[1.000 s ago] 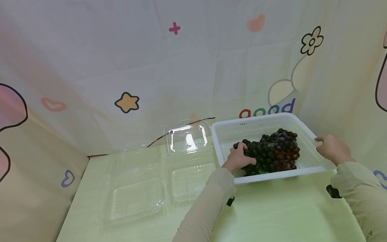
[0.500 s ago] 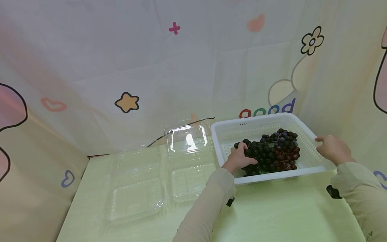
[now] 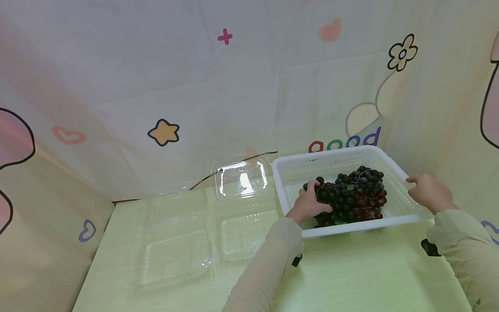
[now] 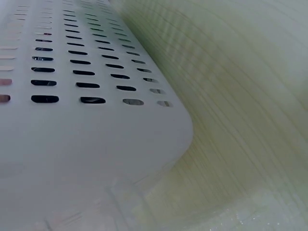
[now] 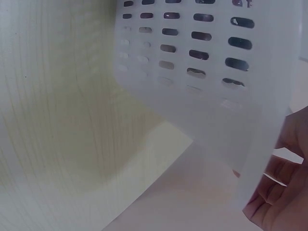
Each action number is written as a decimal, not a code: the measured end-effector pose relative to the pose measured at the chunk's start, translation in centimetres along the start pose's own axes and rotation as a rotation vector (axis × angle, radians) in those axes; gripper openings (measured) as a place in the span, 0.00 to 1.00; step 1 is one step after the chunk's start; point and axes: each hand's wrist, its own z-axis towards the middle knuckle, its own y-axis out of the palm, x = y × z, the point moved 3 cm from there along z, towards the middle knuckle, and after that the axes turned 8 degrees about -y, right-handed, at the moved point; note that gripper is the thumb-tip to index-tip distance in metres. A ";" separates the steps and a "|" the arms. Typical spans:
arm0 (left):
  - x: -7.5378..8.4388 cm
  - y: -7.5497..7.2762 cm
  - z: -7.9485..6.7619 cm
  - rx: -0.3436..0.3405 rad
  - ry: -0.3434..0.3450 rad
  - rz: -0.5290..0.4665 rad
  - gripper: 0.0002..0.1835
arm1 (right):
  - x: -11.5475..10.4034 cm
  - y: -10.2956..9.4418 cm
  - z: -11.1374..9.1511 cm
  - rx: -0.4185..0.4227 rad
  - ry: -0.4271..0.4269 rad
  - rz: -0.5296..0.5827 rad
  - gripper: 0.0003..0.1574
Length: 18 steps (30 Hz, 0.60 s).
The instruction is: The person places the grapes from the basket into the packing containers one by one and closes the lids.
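Grapes (image 3: 348, 195) lie heaped in my white plastic basket (image 3: 362, 225), resting on the floor of it: a near-black bunch (image 3: 339, 210) to the left, a purple-blue bunch (image 3: 360, 177) at the back right and a red bunch (image 3: 368, 203) in front of that, each touching its neighbour. I have my left hand (image 3: 308, 203) in over the basket's left side, at the edge of the near-black bunch, thumb and forefinger spread apart with dark berries between them. Since the left wrist view gives me only the basket's slotted wall and the tabletop, I can't fairly say whether those fingers are closed on the fruit. My right hand (image 3: 430, 193) is clamped on the right rim of the basket, fingers tucked under its outer edge.

Left of the basket, on the pale green table (image 3: 351, 277), sit two clear plastic boxes, a nearer one (image 3: 175, 262) and another (image 3: 245, 236) between it and the basket, with a shiny raised lid (image 3: 243, 177) behind. Beige sleeves (image 3: 269, 264) cover my forearms, and a printed curtain (image 3: 234, 86) hangs behind everything.
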 end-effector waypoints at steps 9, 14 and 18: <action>0.0 -0.1 0.0 0.023 -0.030 -0.037 0.52 | 0.0 0.1 0.0 0.006 0.004 -0.001 0.31; 0.1 -0.1 0.0 0.019 0.002 -0.053 0.46 | -0.1 0.0 -0.1 0.013 -0.004 -0.010 0.31; 0.2 -0.2 0.0 0.003 0.024 -0.064 0.42 | -0.1 0.0 -0.1 0.019 -0.007 -0.010 0.31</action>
